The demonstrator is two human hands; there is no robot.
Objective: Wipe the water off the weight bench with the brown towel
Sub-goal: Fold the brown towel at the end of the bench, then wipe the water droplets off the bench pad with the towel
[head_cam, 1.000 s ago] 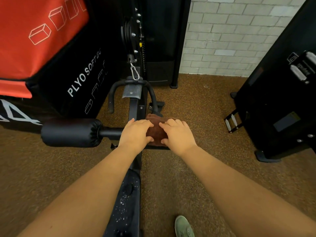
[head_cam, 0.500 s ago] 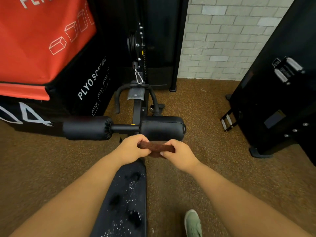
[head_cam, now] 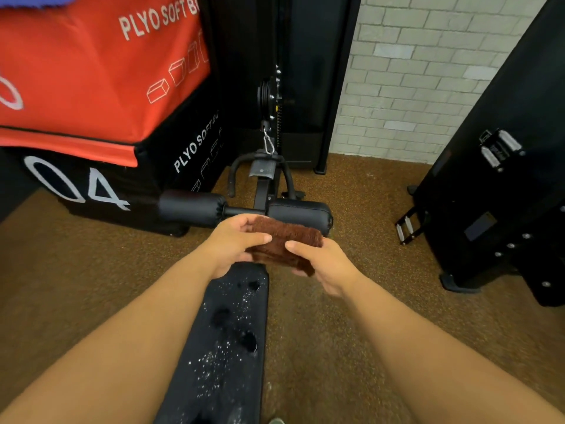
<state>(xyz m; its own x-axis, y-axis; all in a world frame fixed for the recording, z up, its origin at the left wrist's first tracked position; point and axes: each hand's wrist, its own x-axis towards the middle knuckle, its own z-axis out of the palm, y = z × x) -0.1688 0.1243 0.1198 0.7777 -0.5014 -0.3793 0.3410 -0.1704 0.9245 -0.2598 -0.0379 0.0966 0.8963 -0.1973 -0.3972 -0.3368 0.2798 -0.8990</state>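
Observation:
A folded brown towel (head_cam: 282,244) is held in the air between both hands, just above the far end of the black weight bench (head_cam: 226,341). My left hand (head_cam: 234,243) grips its left end, thumb on top. My right hand (head_cam: 321,263) holds the right end from below, thumb on the towel. The bench pad runs toward me and carries water droplets and several darker wet patches. Behind the towel lie the bench's two black foam rollers (head_cam: 191,206).
A red and black plyo soft box (head_cam: 101,96) stands at the left. A cable machine with a hanging handle (head_cam: 269,166) is straight ahead, a black machine (head_cam: 501,185) at the right. Brown speckled floor (head_cam: 351,316) lies on both sides of the bench.
Both hands lifted the towel off the right foam roller and drew it toward me, over the bench's far end. The towel now shows more of its face.

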